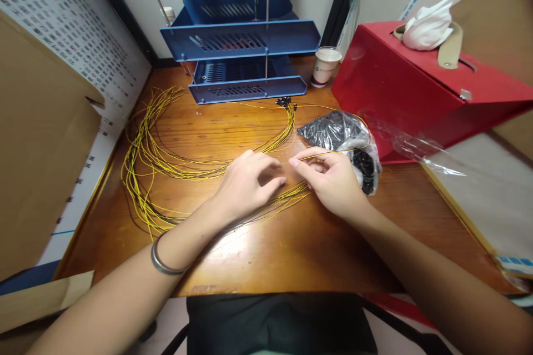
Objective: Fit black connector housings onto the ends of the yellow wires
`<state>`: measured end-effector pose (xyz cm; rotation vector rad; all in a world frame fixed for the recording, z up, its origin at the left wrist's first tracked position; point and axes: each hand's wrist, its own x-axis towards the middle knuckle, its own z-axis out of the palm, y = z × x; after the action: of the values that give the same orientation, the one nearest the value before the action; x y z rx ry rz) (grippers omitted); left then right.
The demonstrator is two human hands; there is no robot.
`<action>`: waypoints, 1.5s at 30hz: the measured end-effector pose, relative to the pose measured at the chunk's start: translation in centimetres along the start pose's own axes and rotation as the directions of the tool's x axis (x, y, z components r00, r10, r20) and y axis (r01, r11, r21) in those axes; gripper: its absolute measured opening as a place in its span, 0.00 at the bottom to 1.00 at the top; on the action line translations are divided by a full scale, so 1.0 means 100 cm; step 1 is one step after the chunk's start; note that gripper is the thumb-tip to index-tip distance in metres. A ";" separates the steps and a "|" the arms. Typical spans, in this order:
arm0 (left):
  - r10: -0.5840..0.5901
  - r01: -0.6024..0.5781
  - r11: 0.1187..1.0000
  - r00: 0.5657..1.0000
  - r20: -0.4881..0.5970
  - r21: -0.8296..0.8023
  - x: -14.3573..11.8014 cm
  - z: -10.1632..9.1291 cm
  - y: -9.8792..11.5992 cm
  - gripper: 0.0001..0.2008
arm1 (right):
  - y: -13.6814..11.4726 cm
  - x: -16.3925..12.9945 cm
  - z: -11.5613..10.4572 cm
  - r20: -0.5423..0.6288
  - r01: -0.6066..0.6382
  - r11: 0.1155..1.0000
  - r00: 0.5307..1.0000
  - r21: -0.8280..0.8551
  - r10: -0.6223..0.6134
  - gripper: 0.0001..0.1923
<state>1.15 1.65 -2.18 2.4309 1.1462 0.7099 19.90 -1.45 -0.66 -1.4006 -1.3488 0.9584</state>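
Observation:
A large loop of thin yellow and black wires lies on the wooden table, with black connectors bunched at one end. My left hand is over the wires, its thumb and curled fingers apart and nothing visible between them. Pinched between the thumb and forefinger of my right hand is a single yellow wire, which arcs back over a clear plastic bag of small black parts. That bag lies just behind my right hand. The ends of the lower wires are partly hidden by my right hand.
Blue tiered trays stand at the back, with a paper cup beside them. At the right sits a red box with a tissue sticking out. Cardboard and a printed panel border the left side.

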 end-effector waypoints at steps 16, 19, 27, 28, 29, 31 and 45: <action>0.134 -0.168 0.980 0.953 -0.271 -0.104 -0.002 0.000 0.001 0.05 | -0.005 0.000 0.000 0.096 -0.045 0.998 0.995 0.046 0.040 0.13; 0.118 -0.154 0.981 0.955 -0.270 -0.115 -0.001 -0.001 0.003 0.06 | -0.005 0.000 0.000 0.095 -0.046 0.997 0.995 0.056 0.041 0.13; 0.068 -0.112 0.980 0.964 -0.259 -0.163 -0.001 -0.005 0.006 0.07 | -0.004 -0.001 -0.001 0.066 -0.008 0.997 0.998 0.072 0.003 0.12; 0.056 -0.103 0.979 0.965 -0.256 -0.174 -0.001 -0.005 0.006 0.07 | -0.003 -0.001 -0.001 0.065 0.000 0.998 0.998 0.069 -0.004 0.11; 0.045 -0.093 0.979 0.967 -0.252 -0.183 -0.001 -0.005 0.007 0.07 | -0.003 -0.001 -0.001 0.064 0.006 0.998 0.998 0.064 -0.010 0.11; 0.025 -0.072 0.979 0.971 -0.239 -0.188 -0.001 -0.005 0.006 0.08 | -0.003 -0.001 -0.001 0.060 0.010 0.998 0.998 0.056 -0.013 0.10; -0.069 0.025 0.976 0.978 -0.196 -0.218 -0.002 -0.003 0.009 0.13 | -0.003 -0.001 0.000 0.043 0.041 0.998 0.998 0.042 -0.042 0.12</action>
<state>1.38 0.99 -1.53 2.1836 1.1327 1.0297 19.79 -1.56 -0.40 -1.3226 -1.3776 0.9890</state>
